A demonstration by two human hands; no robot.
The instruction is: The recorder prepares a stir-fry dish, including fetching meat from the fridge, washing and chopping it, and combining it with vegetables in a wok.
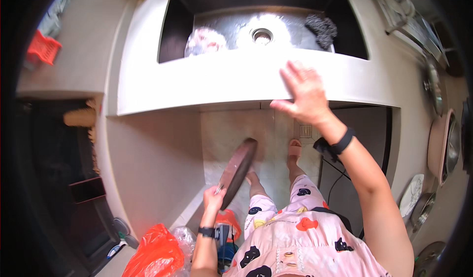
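Observation:
My left hand (213, 199) grips the edge of a round, shallow pan or lid (236, 171), low in front of my legs. It is tilted and seen nearly edge-on, with a pinkish-brown face and a dark side; a small metal part shows by my fingers. My right hand (305, 92) is raised over the white front ledge (221, 81) of the sink, fingers spread and holding nothing; motion blurs it. In the steel sink (229, 18) lie a clear plastic bag (206, 42) with pinkish contents and a dark grey crumpled cloth or scrubber (322, 30), either side of the drain (262, 36).
Along the right counter stand a dish rack (402, 14), a pale pot (438, 147), a glass lid (433, 86) and a white oval board or plate (412, 194). An orange plastic bag (157, 253) sits low left. A red basket (44, 47) is at the upper left.

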